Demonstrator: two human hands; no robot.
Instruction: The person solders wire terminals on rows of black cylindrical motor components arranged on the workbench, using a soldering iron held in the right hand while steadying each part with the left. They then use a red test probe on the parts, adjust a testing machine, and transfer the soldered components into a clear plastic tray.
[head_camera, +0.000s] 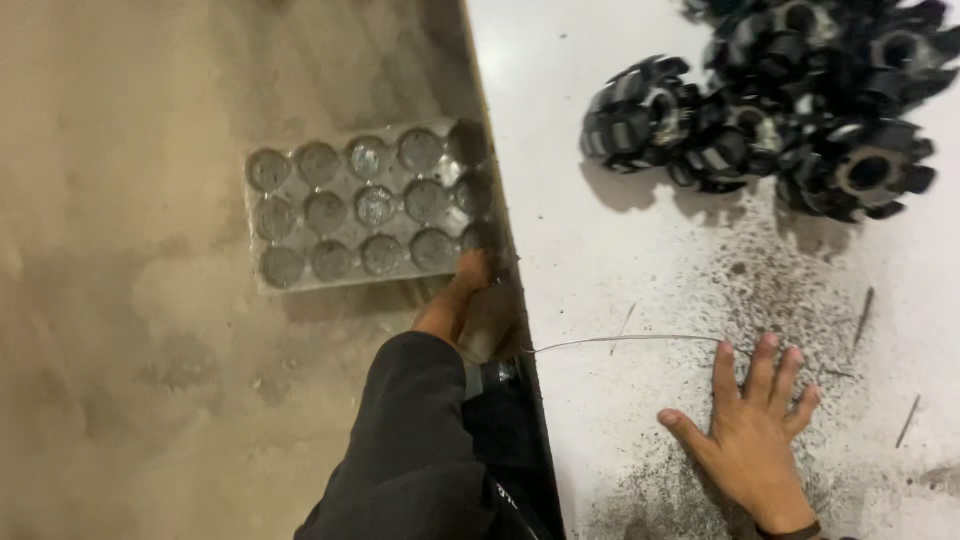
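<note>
We press our right hand (752, 432) flat, fingers spread wide, on the gritty white table (600, 250), thin wire (625, 341) just beyond, our left hand (470, 305) gripping the plastic cavity tray (365, 205) on the floor, long axis left-right, black toothed cutters (770, 95) farthest.

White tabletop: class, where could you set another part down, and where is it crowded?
Free: the white tabletop between its left edge and the black gear-like parts. Crowded: the top right pile, and the gritty patch around the right hand.
</note>
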